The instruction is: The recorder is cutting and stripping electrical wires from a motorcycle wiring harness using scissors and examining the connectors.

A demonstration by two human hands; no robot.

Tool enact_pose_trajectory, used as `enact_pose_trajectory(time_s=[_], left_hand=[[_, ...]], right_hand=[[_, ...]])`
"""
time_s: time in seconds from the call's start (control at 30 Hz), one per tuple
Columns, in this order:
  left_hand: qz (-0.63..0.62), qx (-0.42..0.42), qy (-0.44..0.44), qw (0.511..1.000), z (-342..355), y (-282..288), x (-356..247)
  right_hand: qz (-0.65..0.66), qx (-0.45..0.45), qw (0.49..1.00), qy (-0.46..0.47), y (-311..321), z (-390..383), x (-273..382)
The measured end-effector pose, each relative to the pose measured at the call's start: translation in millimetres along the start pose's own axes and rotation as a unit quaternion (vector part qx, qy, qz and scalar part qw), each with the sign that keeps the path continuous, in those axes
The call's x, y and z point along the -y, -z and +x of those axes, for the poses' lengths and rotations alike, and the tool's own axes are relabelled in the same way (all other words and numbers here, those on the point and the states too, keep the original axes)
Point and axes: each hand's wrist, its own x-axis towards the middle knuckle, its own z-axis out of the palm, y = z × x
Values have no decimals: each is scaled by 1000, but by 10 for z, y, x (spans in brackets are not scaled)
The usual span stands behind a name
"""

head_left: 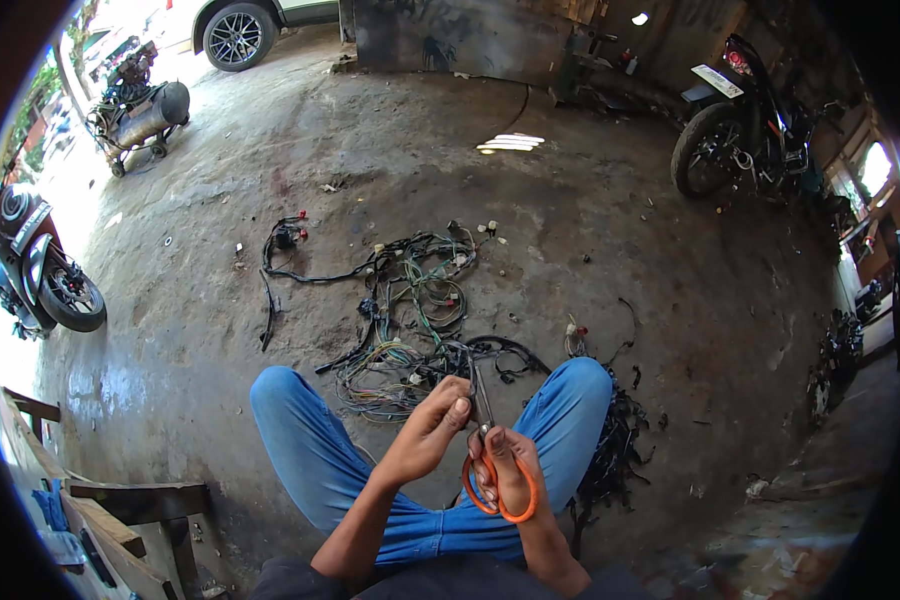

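Observation:
My right hand (515,468) is closed around a pair of scissors (484,405) with orange handles, its blades pointing away from me. Close beside the blades, my left hand (430,435) is pinched on part of a wiring harness (385,375). Exactly which strand it grips is hidden behind the fingers. The harness spreads over the floor beyond my knees, a tangle of black-wrapped branches and loose coloured wires. Pale and red connectors hang at several of its ends. A black branch (315,277) reaches to the far left.
Dark strips (618,440) lie heaped beside my right knee. A wooden bench (140,500) stands at the near left. Motorcycles are parked at the left (55,275) and far right (735,130). A wheeled compressor (150,120) and a car (240,35) stand at the far left.

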Motion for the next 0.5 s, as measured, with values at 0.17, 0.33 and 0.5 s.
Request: enact_pose_trajectory(time_s=[0.17, 0.33, 0.5], left_hand=[[-235, -45, 160, 958, 160, -7, -195], [-196, -27, 186, 962, 215, -13, -126], [-221, -10, 168, 961, 237, -67, -222]], right_hand=[[-70, -27, 996, 44, 61, -48, -165], [-153, -74, 981, 90, 45, -46, -265], [-104, -40, 992, 59, 75, -77, -280]])
